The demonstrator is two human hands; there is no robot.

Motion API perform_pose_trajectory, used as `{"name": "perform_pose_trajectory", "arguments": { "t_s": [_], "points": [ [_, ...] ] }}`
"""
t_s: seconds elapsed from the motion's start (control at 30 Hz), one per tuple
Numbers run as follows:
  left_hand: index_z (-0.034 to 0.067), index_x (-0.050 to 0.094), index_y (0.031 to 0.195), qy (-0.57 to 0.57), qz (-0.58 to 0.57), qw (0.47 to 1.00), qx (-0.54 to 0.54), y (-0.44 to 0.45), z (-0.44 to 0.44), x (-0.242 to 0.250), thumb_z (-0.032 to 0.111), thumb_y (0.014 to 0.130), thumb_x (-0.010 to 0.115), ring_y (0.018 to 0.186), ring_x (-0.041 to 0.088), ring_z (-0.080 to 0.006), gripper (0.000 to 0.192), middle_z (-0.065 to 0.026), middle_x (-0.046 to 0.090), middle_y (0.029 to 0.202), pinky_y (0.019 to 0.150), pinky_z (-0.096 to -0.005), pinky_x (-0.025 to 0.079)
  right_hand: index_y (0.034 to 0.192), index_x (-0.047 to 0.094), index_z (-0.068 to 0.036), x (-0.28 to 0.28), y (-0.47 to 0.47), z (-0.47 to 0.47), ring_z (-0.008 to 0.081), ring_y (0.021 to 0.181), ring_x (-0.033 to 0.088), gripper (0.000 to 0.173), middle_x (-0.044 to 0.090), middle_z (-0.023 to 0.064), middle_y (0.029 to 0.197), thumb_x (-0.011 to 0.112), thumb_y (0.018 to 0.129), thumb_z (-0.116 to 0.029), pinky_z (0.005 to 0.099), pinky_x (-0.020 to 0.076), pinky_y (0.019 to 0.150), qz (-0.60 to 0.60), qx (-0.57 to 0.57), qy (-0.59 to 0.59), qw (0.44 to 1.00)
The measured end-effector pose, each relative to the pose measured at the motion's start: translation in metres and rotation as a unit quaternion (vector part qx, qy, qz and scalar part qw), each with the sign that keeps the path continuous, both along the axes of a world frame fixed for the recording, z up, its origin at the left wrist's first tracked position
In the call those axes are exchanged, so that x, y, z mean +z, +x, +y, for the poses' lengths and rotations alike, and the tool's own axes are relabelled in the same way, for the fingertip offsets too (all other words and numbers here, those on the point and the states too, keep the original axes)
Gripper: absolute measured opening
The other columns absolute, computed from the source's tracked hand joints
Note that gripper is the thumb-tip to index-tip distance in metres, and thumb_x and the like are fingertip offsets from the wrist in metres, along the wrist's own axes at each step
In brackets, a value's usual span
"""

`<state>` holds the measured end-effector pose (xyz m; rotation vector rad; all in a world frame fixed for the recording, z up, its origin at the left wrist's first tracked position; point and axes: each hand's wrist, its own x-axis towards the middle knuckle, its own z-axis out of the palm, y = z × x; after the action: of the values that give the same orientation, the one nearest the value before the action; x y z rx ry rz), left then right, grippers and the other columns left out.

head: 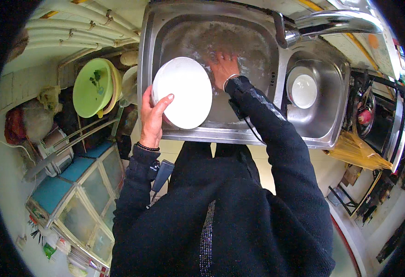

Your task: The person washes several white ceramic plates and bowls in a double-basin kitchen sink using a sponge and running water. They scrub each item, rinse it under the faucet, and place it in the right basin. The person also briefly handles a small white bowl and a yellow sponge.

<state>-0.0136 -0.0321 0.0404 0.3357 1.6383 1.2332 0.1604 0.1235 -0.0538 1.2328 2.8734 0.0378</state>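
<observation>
My left hand (154, 113) grips a round white dish (185, 93) by its left edge, thumb lying over the pale face. The dish is tilted above the left part of a large stainless steel sink basin (215, 133). My right hand (225, 67) reaches down into cloudy water (195, 38) in that basin, to the right of the dish. Its fingers look spread, with the tips partly under the surface and the palm hidden. Over in the smaller basin (322, 119) on the right sits a white bowl (304, 90).
A chrome faucet (337, 22) arches over the far right side of the sink. Left of the sink, a green plastic basin (93, 86) holds some leafy greens. A glass-fronted cabinet (81, 204) stands lower left. A yellow plastic bag (361, 150) hangs at right.
</observation>
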Motion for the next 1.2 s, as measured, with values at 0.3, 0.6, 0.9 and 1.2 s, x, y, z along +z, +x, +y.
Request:
{"name": "perform_pose_trajectory", "arguments": {
  "t_s": [0.3, 0.6, 0.9, 1.2],
  "points": [
    [-0.004, 0.028, 0.131, 0.025, 0.056, 0.998, 0.03, 0.01, 0.004, -0.006, 0.021, 0.068, 0.074, 0.112, 0.045, -0.0242, 0.082, -0.0181, 0.042, 0.124, 0.094, -0.0315, 0.038, 0.105, 0.059, -0.004, -0.007, 0.044, 0.052, 0.0351, 0.094, 0.058, 0.04, 0.06, 0.0206, 0.102, 0.059, 0.075, -0.032, 0.0425, 0.0481, 0.082, -0.026, -0.149, -0.276, 0.949],
    [-0.003, 0.031, 0.13, 0.045, 0.003, 0.998, 0.051, 0.009, 0.012, -0.005, 0.018, 0.07, 0.072, 0.107, 0.048, -0.0224, 0.075, -0.0157, 0.046, 0.12, 0.092, -0.0311, 0.039, 0.103, 0.059, 0.004, -0.03, 0.073, -0.008, 0.0363, 0.096, 0.058, 0.058, 0.059, 0.025, 0.103, 0.066, 0.065, -0.04, 0.0408, 0.0467, 0.082, -0.072, -0.125, -0.459, 0.876],
    [0.002, 0.039, 0.126, 0.105, -0.007, 0.991, 0.081, -0.025, 0.014, 0.034, 0.015, 0.074, 0.067, 0.105, 0.05, -0.0224, 0.061, -0.0118, 0.05, 0.116, 0.09, -0.0333, 0.041, 0.088, 0.065, -0.002, -0.018, 0.032, -0.02, 0.0357, 0.087, 0.061, 0.024, 0.063, 0.021, 0.09, 0.056, 0.073, -0.018, 0.044, 0.0501, 0.074, -0.058, -0.014, -0.391, 0.919],
    [0.001, 0.038, 0.126, 0.115, 0.005, 0.987, 0.112, -0.035, 0.003, 0.057, 0.016, 0.076, 0.063, 0.109, 0.046, -0.0215, 0.058, -0.0107, 0.048, 0.119, 0.094, -0.0353, 0.036, 0.1, 0.058, -0.008, -0.009, -0.022, 0.014, 0.0366, 0.094, 0.056, 0.03, 0.057, 0.0188, 0.096, 0.055, 0.071, -0.012, 0.0439, 0.0455, 0.08, 0.03, 0.126, -0.197, 0.972]
  ]
}}
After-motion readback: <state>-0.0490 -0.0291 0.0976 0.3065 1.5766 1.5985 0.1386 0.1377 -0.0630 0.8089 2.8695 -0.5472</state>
